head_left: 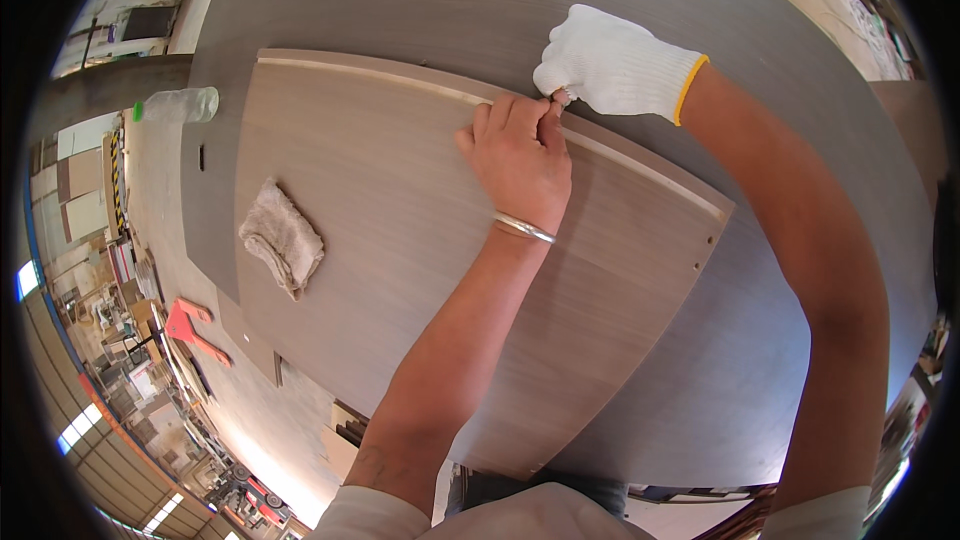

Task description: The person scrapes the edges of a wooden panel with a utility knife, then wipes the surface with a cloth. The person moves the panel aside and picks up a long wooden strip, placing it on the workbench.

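Observation:
A brown wood-grain panel (400,200) lies on a larger grey-brown board, with a raised strip (640,162) along its far edge. My bare left hand (522,155), a silver bangle at its wrist, rests at this strip with fingers bent and pinched together. Just beyond the edge, my right hand (610,65) wears a white knit glove with a yellow cuff and is curled into a fist. Its fingertips meet those of my left hand; whatever is between them is hidden. Toward the panel's left side lies a crumpled beige cloth (283,238).
The larger grey-brown board (420,0) spreads beneath the panel. A clear bottle with a green cap (180,105) lies by its left edge. Farther left, a red pallet jack (195,328) stands on the floor, with stacked boards and workshop clutter beyond.

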`<state>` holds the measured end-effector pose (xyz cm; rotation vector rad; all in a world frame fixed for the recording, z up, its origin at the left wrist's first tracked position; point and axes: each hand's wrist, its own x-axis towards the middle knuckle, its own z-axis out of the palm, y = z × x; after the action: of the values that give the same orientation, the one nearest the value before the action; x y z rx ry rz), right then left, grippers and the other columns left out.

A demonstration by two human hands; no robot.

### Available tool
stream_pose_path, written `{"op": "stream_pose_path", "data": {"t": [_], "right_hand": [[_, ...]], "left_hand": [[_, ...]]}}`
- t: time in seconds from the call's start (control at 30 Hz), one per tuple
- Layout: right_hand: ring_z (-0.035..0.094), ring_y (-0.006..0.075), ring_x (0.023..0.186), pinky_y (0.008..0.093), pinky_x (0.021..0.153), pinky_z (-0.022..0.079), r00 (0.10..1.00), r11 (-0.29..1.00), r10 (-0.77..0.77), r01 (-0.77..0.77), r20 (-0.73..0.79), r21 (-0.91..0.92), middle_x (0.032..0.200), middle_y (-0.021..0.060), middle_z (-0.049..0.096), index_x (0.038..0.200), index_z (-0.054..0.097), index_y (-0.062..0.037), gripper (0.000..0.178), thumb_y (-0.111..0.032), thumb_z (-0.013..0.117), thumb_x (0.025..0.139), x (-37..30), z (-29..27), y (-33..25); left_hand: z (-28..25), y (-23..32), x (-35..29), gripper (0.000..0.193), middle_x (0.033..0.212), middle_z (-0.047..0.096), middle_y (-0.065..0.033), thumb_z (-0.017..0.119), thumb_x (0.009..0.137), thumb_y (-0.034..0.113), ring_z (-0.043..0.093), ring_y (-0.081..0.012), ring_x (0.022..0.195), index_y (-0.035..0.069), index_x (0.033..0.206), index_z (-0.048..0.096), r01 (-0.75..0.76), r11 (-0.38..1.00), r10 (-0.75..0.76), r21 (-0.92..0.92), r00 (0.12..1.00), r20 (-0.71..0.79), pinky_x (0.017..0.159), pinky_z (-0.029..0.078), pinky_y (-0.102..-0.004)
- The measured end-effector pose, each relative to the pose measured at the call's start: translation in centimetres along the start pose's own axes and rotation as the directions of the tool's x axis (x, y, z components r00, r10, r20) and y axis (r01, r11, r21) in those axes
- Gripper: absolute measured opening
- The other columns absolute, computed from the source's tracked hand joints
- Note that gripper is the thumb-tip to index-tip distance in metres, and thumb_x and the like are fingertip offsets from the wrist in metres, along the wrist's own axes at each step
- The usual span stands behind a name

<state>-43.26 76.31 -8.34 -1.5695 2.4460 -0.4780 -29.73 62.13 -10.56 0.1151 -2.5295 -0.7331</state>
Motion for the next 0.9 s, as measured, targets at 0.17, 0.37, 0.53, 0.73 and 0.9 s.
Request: {"op": "stream_pose_path", "data": {"t": [0.17,0.37,0.53,0.73,0.9], "right_hand": [[0.064,0.0324,0.077,0.0428,0.071,0.051,0.999,0.999,-0.036,0.035,-0.029,-0.039,0.076,0.0058,0.068,0.079,0.068,-0.0140,0.010,-0.004,0.067,0.081,-1.6,-0.3,-0.1],[0.066,0.0337,0.078,0.0446,0.070,0.053,0.993,0.999,-0.029,0.032,-0.114,0.018,0.076,0.0067,0.069,0.080,0.069,-0.0153,0.014,-0.002,0.065,0.081,-3.2,0.3,0.0],[0.065,0.0340,0.079,0.0457,0.070,0.052,0.995,0.993,0.095,-0.092,-0.034,0.078,0.076,0.0084,0.068,0.080,0.070,-0.0145,0.012,-0.007,0.062,0.085,1.0,-0.1,-1.3],[0.064,0.0357,0.078,0.0468,0.067,0.050,0.982,0.951,0.188,-0.189,0.029,0.246,0.078,0.0121,0.069,0.084,0.072,-0.0115,0.011,-0.013,0.062,0.086,8.7,-1.4,-2.5],[0.069,0.0320,0.089,0.0476,0.078,0.054,0.952,0.919,0.283,-0.303,0.113,0.250,0.090,0.0069,0.073,0.098,0.077,-0.0154,0.020,-0.034,0.070,0.095,12.1,-1.8,-2.2]], "left_hand": [[0.1,1.0,-0.7,0.012,0.082,0.063,0.0038,0.079,0.089,0.014,0.056,-0.0208,0.081,0.014,0.084,0.069,0.003,1.000,-0.003,-0.016,0.999,0.044,0.080,0.034,-0.0392],[-1.0,0.1,0.0,0.007,0.084,0.063,0.0026,0.077,0.091,0.014,0.059,-0.0184,0.085,0.014,0.097,0.076,0.039,0.996,-0.035,-0.080,0.998,0.052,0.085,0.036,-0.0386],[-3.1,-1.9,1.5,0.010,0.087,0.064,-0.0011,0.077,0.090,0.013,0.062,-0.0208,0.085,0.011,0.099,0.076,0.004,0.999,-0.001,-0.043,0.997,0.078,0.083,0.041,-0.0396],[-3.4,-7.7,4.4,0.007,0.090,0.065,-0.0003,0.076,0.088,0.012,0.061,-0.0247,0.090,0.013,0.091,0.070,0.102,0.995,-0.102,-0.004,0.991,0.092,0.087,0.036,-0.0425],[-4.3,-8.9,6.7,0.009,0.088,0.066,0.0004,0.075,0.090,0.011,0.062,-0.0212,0.091,0.012,0.084,0.069,0.328,0.938,-0.316,-0.107,0.941,0.119,0.091,0.035,-0.0414]]}}
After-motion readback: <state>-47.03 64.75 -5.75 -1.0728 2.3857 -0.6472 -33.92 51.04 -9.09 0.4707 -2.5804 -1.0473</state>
